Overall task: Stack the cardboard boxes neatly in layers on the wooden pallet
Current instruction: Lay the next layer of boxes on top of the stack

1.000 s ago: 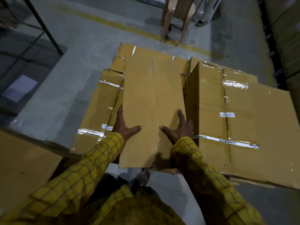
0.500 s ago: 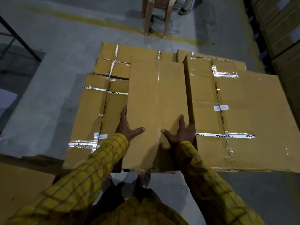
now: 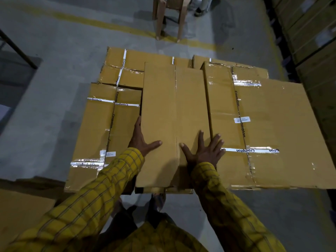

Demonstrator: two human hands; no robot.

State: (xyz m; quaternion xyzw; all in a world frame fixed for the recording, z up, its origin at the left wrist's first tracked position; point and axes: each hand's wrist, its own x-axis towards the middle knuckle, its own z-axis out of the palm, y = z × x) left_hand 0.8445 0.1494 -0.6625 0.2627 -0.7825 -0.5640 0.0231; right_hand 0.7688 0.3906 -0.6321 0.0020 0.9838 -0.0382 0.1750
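Observation:
A plain long cardboard box [image 3: 174,110] lies in the middle of the stack, between a wide taped box [image 3: 272,124] on the right and lower taped boxes [image 3: 98,128] on the left. My left hand [image 3: 141,140] presses the long box's left side, thumb lying across its top. My right hand [image 3: 203,151] rests flat with fingers spread, straddling the seam between the long box and the wide box. More taped boxes [image 3: 134,62] sit at the back. The boxes hide the pallet.
Wooden stool legs [image 3: 169,20] stand beyond the stack by a yellow floor line. Stacked cartons [image 3: 309,33] line the right side. Another carton [image 3: 21,215] sits at the lower left. A dark rack leg [image 3: 16,48] slants at the far left. Grey concrete floor surrounds the stack.
The long box has settled lower, against the wide right box. My right hand has come off the box's right edge and now lies flat with fingers spread. My left hand kept its place.

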